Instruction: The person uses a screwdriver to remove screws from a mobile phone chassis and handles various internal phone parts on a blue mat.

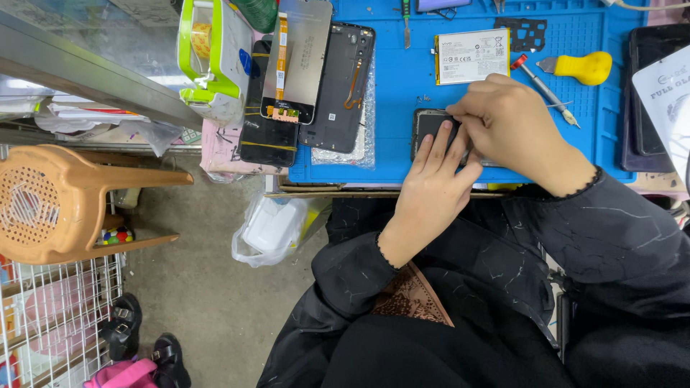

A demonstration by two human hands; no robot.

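Note:
A dark phone body [429, 126] lies on the blue work mat [402, 79] near its front edge. My left hand [431, 190] rests its fingers flat on the phone's near side. My right hand [507, 122] curls over the phone's right end with fingertips pinched on its edge. Most of the phone is hidden under both hands. A white phone battery [471, 56] lies on the mat just beyond my right hand.
A yellow-handled tool [578, 67], a red-tipped screwdriver [544, 89], a black phone frame [343, 86] and a screen panel with flex cable [293, 61] lie on the mat. A green-white box [213, 57] stands at left. An orange plastic stool [57, 205] and a plastic bag [269, 228] are on the floor.

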